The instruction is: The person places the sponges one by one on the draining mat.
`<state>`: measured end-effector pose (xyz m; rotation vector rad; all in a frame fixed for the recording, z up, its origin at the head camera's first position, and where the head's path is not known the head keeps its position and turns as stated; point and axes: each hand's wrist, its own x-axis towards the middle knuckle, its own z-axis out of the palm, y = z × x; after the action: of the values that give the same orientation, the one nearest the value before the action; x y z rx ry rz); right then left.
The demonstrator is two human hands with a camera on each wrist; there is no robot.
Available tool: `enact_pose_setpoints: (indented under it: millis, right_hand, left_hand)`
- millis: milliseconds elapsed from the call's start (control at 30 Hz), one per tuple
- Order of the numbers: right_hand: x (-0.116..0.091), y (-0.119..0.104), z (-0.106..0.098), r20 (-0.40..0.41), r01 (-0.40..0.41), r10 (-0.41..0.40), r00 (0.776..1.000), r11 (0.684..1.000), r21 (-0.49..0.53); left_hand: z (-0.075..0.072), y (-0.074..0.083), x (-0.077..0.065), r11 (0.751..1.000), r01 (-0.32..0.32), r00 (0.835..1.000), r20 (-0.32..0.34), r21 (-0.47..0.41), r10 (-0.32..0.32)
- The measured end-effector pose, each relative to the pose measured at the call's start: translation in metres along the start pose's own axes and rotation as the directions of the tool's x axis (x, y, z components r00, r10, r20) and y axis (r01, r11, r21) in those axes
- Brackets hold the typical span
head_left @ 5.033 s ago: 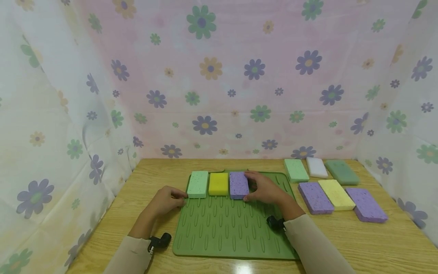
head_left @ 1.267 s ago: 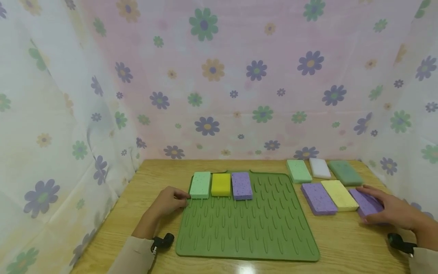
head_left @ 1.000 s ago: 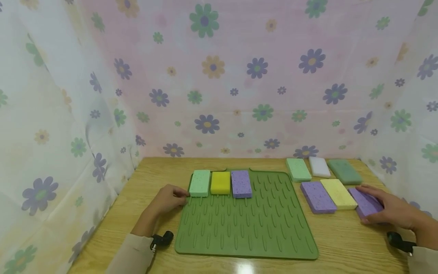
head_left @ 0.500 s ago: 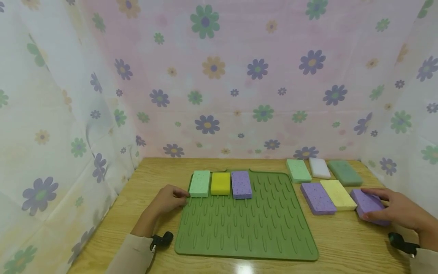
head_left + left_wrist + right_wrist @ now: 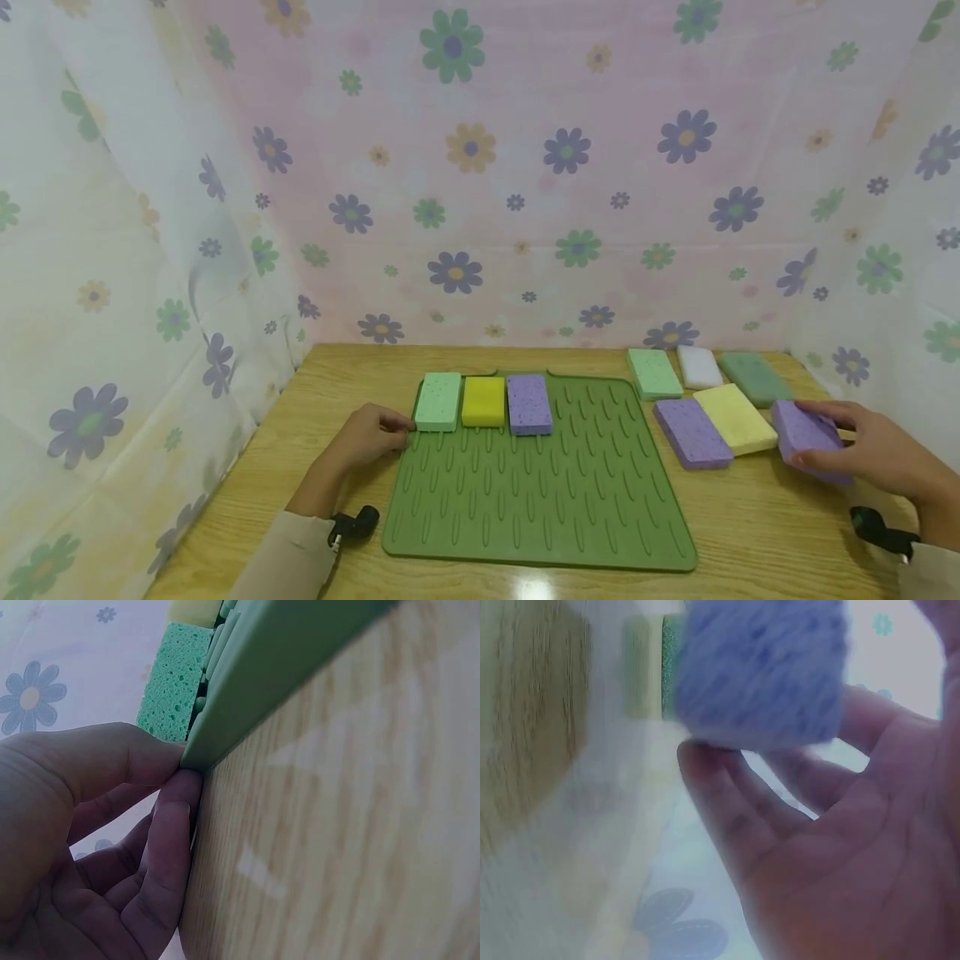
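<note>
At left, the edge of a ribbed green mat (image 5: pixel 540 508) is being pinched by the left hand (image 5: pixel 369 437). Three sponges (image 5: pixel 483 402) are being supported along the mat's far side. At right, beside a pale yellow sponge (image 5: pixel 738 421), a thick, dark-speckled purple sponge (image 5: pixel 807 435) is being gripped between thumb and fingers of the right hand (image 5: pixel 879 448).

Three purple sponges (image 5: pixel 801 427), two pale green sponges (image 5: pixel 438 400), one dark green sponge (image 5: pixel 754 377), one bright yellow sponge (image 5: pixel 483 400), one pale yellow sponge (image 5: pixel 735 418), one white sponge (image 5: pixel 700 367), one green mat (image 5: pixel 540 492), two hands (image 5: pixel 369 436)
</note>
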<state>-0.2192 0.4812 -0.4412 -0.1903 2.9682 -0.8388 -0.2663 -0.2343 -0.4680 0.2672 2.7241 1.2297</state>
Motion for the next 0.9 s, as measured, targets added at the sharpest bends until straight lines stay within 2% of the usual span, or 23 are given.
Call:
enact_pose_setpoints:
  millis: [133,300,567,900]
  right_hand:
    - [0.000,-0.008,-0.001,0.003,0.024,-0.024,1.000,0.999,0.046]
    - [0.000,-0.021,-0.004,0.011,0.062,-0.063,0.998,0.992,0.112]
    - [0.004,-0.032,-0.005,0.027,0.032,-0.034,0.999,0.995,0.091]
    - [0.013,-0.042,-0.005,0.001,0.129,-0.130,0.992,0.987,0.092]
  left_hand:
    - [0.000,0.000,0.001,1.000,-0.003,1.000,-0.004,0.018,0.003]
    - [0.000,-0.001,0.000,1.000,-0.005,1.000,0.006,-0.006,0.005]
    - [0.000,-0.002,-0.001,1.000,0.001,1.000,0.014,-0.027,-0.001]
    - [0.001,-0.004,0.000,1.000,0.005,1.000,0.012,-0.022,-0.005]
